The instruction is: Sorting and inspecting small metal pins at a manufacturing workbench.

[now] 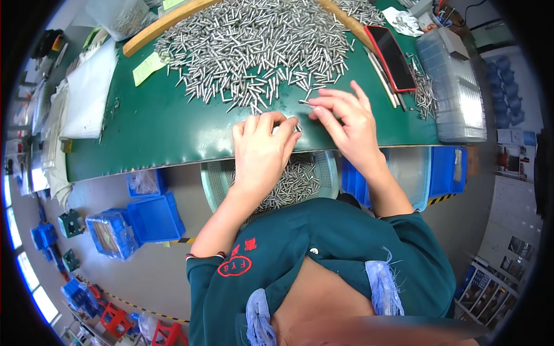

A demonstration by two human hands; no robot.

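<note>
A wide heap of small silver metal pins [254,43] covers the far middle of the green tabletop [144,127]. My left hand [259,144] is curled at the table's front edge, below the heap. A few metal pins [297,128] show between its thumb and fingers; the rest of its grip is hidden. To its right, my right hand [349,121] pinches a single metal pin [306,102] between thumb and fingertips, its other fingers raised. Under the table edge, below my hands, a light green basket [330,173] holds many more pins.
Wooden strips [164,26] border the heap. On the right lie a red-edged phone [392,57], thin rods [380,78], a smaller pin pile [424,95] and clear plastic boxes [456,86]. White sheets [89,95] and a yellow-green note [149,68] are left. Blue bins [154,216] stand below.
</note>
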